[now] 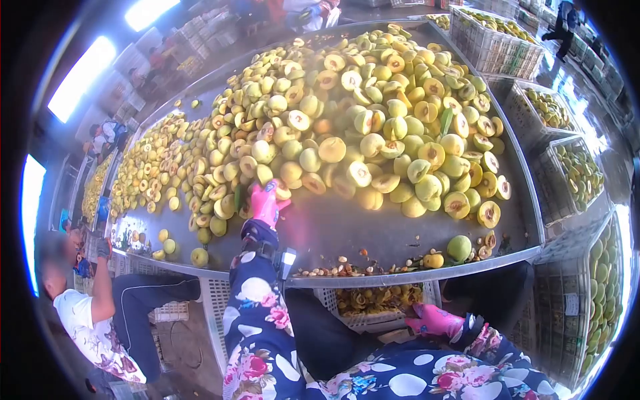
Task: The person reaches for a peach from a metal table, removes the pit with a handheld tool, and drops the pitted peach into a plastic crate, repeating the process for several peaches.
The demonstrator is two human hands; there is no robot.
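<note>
A large heap of yellow-green peaches [360, 143], many cut in half with brown centres, covers the metal table [347, 230]. My left hand [267, 203], in a pink glove, reaches to the heap's near edge; its finger and thumb close around a peach half [283, 192]. My right hand [437, 321], also pink-gloved, is low in front of my lap, beside a crate [363, 321] of dark yellow peach scraps under the table edge. Its fingers are curled, and what they hold is too small to make out. A whole green peach [459, 248] lies by the front rim.
Pits and scraps [360, 267] lie along the table's front edge. Crates of peaches [570, 173] stand along the right side, with a tall crate [567, 307] close by my right. A co-worker [100, 307] sits at the left. More people are at the back.
</note>
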